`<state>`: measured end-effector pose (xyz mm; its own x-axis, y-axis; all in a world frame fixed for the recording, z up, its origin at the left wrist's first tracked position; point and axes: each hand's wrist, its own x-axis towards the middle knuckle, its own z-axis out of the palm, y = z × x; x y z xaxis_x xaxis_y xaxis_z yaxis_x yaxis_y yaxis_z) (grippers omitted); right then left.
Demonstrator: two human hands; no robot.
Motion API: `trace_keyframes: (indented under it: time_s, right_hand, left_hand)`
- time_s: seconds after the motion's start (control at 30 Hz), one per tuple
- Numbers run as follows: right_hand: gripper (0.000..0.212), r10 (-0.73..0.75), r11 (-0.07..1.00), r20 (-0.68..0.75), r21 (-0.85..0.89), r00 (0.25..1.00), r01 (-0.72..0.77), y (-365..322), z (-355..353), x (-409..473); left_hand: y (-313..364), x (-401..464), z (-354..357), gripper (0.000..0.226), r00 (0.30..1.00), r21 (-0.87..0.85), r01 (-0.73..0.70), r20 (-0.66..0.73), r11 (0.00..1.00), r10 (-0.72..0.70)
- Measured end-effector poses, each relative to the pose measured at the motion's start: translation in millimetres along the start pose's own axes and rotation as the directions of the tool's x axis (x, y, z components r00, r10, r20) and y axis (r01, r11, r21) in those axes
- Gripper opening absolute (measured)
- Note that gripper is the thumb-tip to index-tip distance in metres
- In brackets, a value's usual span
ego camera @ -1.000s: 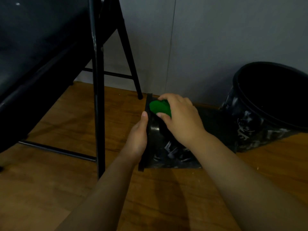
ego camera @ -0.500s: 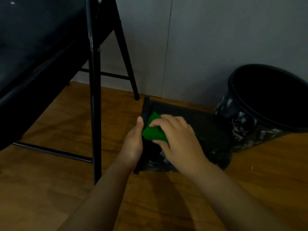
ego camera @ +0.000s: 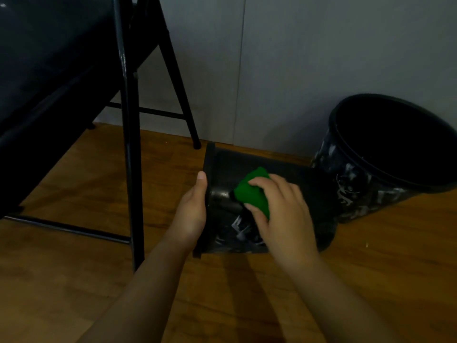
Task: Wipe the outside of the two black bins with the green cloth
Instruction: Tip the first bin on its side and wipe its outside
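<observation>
Both busy: right hand grips cloth, left hand steadies bin.

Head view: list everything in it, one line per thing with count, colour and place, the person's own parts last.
Bin lying on its side: one, black with pale print, on the floor in the middle, rim toward the left.
Upright bin: one, black with pale print, at right by the wall, tilted in this view.
Green cloth: one, bunched, pressed on the lying bin's side.
Folding chair: one, black, at left, legs on the floor.
Floor: brown wood.
Wall: grey, behind.
Left hand: one, holds the lying bin's rim.
Right hand: one, grips the cloth.
</observation>
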<state>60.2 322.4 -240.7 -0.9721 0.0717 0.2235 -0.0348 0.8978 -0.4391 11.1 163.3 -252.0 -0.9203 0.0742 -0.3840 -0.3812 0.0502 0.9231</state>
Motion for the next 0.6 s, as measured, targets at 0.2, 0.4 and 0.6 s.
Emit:
trace_keyframes:
  time_s: [0.2,0.4,0.6]
  right_hand:
    - [0.038,0.421,0.907,-0.246,0.082,0.873,-0.414,44.7,-11.7,-1.4]
    - [0.042,0.114,0.993,-0.086,0.048,0.99,-0.11,8.4,-2.4,5.9]
    - [0.039,0.315,0.949,-0.22,0.092,0.923,-0.302,60.8,-18.1,4.8]
  left_hand:
    - [5.4,-2.6,2.6,0.049,1.0,0.0,0.001,0.002,1.0,-0.001]
    - [6.0,-3.4,1.3,0.052,1.0,0.059,-0.012,0.003,0.998,0.012]
    - [15.9,-9.1,2.9,0.049,0.998,0.108,-0.059,-0.007,0.992,0.06]
